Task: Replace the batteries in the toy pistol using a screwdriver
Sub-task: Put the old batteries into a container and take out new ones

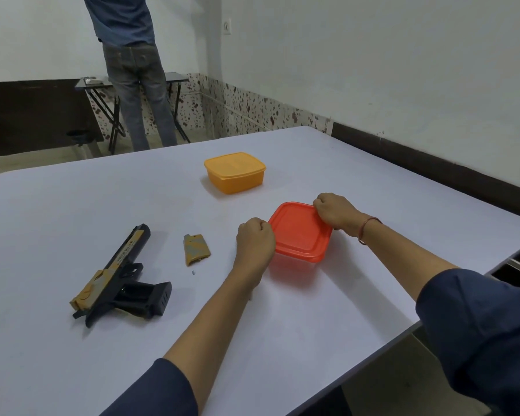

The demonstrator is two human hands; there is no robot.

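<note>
A black and tan toy pistol [119,277] lies on its side at the left of the white table, its grip compartment open and dark inside. Its tan battery cover [196,250] lies loose to the right, with a tiny screw [194,272] just below it. A red lidded box [300,232] stands to the right. My left hand [255,240] grips the lid's left edge with curled fingers. My right hand [333,211] grips the lid's far right corner. No screwdriver or batteries show.
An orange lidded box [235,172] stands farther back on the table [72,205]. The table's right edge runs close to my right sleeve. A person [135,70] stands at a small folding table [174,78] by the far wall.
</note>
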